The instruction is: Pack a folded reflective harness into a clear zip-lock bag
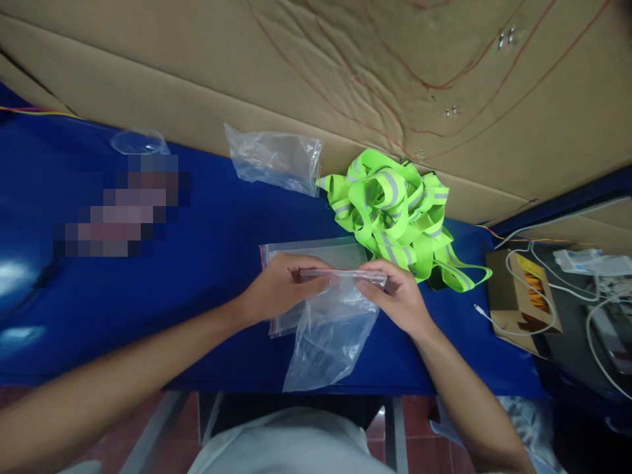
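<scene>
Between both hands hangs a clear plastic zip bag (336, 336), its top edge pinched and its body drooping toward the table's front edge. My left hand (286, 286) is closed on the left part of that edge, thumb in front. My right hand (397, 296) pinches the same edge near its right end. Beneath and behind the hands lie more flat clear bags (316, 250) with reddish edges. Just past my right hand is a tangled heap of neon green straps (390, 204) with grey reflective stripes. Nothing shows inside the held bag.
Another clear bag (276, 158) lies against the brown cardboard wall (172, 79). A blurred-out patch covers something at left on the blue table (207, 257). At right stand an open cardboard box (508, 289) and a white cable (513, 332).
</scene>
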`<move>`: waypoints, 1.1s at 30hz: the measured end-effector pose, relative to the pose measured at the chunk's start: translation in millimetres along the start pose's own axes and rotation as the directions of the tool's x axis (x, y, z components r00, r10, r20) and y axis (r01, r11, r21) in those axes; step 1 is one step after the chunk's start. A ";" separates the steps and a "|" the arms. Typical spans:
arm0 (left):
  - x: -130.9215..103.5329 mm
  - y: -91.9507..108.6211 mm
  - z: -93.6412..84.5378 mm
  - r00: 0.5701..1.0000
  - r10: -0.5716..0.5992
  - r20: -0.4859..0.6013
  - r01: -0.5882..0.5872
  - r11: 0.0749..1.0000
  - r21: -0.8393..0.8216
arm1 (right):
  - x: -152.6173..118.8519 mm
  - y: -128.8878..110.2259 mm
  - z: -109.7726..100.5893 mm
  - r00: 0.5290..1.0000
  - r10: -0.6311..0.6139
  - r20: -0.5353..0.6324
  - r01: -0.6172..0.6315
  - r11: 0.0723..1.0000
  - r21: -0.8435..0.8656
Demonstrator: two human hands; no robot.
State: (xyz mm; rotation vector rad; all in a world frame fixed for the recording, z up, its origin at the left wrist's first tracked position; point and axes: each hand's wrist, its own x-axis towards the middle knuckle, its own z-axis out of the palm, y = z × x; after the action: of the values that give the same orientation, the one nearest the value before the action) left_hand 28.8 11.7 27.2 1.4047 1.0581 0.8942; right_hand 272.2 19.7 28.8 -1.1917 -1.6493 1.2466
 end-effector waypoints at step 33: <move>-6.2 -3.8 6.9 0.966 -0.084 0.246 0.052 0.989 0.135 | -6.0 -11.2 -11.2 0.923 -0.205 0.325 0.293 0.922 -0.251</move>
State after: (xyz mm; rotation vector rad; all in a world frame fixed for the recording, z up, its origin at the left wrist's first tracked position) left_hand 33.0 3.6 23.0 1.5336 0.9761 0.5878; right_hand 281.7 16.0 42.3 -0.9516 -2.1976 1.0754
